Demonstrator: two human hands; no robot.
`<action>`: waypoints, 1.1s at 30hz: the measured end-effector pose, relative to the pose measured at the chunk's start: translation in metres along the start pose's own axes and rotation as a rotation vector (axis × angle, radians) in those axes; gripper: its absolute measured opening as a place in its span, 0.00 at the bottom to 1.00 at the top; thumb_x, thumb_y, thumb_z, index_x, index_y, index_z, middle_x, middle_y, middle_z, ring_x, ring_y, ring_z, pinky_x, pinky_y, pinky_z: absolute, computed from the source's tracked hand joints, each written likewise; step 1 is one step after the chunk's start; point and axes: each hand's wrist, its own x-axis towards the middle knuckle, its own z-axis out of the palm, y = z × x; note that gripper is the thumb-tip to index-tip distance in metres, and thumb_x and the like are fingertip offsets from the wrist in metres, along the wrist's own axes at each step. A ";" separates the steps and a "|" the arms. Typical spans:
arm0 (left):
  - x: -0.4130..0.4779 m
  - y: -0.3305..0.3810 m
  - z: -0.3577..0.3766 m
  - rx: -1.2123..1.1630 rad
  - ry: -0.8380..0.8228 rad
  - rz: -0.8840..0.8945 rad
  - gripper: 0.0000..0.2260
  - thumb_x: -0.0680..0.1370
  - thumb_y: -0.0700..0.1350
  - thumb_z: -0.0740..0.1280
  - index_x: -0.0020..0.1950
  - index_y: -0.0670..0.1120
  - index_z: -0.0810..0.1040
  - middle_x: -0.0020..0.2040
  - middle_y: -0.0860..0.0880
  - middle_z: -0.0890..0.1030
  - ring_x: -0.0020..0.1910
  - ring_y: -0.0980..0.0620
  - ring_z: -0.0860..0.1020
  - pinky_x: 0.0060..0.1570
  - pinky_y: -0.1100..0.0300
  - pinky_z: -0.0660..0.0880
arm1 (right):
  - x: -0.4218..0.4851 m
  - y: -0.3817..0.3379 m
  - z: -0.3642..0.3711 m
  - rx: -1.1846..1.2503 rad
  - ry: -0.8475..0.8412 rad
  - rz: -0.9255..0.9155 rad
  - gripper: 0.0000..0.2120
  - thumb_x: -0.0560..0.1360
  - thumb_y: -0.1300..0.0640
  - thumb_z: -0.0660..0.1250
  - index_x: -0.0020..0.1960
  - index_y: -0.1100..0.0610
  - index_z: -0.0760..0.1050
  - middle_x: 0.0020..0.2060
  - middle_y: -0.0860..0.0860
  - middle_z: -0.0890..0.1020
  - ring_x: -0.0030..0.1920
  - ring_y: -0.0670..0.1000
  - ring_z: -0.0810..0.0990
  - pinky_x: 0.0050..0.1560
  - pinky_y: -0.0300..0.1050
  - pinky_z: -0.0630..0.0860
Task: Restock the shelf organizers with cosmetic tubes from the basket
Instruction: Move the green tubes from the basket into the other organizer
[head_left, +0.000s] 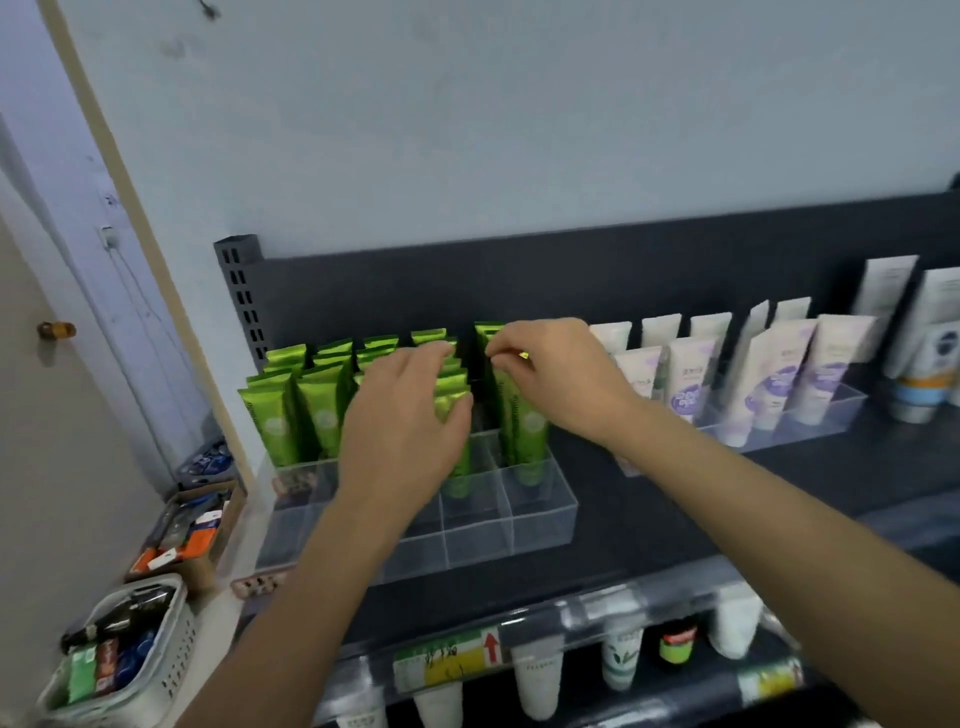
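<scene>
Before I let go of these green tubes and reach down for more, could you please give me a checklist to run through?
1. Left hand grips the fourth-column tube: ok.
2. Right hand pinches the end-column tube by its top: ok.
3. Other green tubes stand upright, crimped ends up: ok.
4. Clear organizer has free front compartments: ok.
5. Both held tubes fully seated: cannot tell, the hands cover them.
6. Basket on the floor at the left holds more green tubes: cannot tell.
</scene>
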 end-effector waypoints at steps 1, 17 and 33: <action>0.002 0.012 0.006 0.001 0.007 0.027 0.21 0.74 0.48 0.69 0.66 0.48 0.72 0.60 0.49 0.77 0.62 0.49 0.72 0.58 0.58 0.69 | -0.010 0.011 -0.007 -0.001 0.019 0.028 0.07 0.76 0.59 0.65 0.49 0.57 0.81 0.42 0.52 0.85 0.43 0.53 0.81 0.45 0.51 0.77; -0.080 0.254 0.199 -0.342 -0.560 0.615 0.12 0.72 0.45 0.70 0.54 0.45 0.79 0.48 0.46 0.79 0.50 0.44 0.77 0.43 0.50 0.78 | -0.265 0.195 -0.126 -0.025 0.222 0.755 0.04 0.75 0.62 0.68 0.46 0.60 0.82 0.37 0.51 0.84 0.34 0.47 0.79 0.42 0.42 0.76; -0.242 0.332 0.382 -0.224 -1.303 0.570 0.07 0.77 0.45 0.63 0.51 0.45 0.79 0.49 0.48 0.79 0.48 0.47 0.78 0.46 0.52 0.76 | -0.559 0.315 -0.086 0.051 -0.600 1.552 0.14 0.79 0.58 0.58 0.57 0.62 0.79 0.54 0.58 0.81 0.56 0.57 0.79 0.53 0.41 0.73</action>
